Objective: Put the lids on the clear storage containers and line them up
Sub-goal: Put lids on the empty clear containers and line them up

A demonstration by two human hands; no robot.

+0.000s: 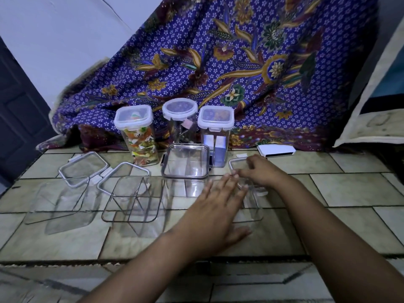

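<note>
I am judging the rightmost clear container (248, 206), standing near the tiled table's (328, 189) front edge, as light, rigid and slick, best steadied by its walls. My left hand (215, 206) is hovering with fingers spread; my right hand (260, 171) is pinching its thin lid (237, 164).

clear glossy plastic containers (131, 199), patterned cloth (218, 62)

Tiled floor (341, 186): clear containers (131, 200), loose lids (84, 168), white box (276, 150).
</note>
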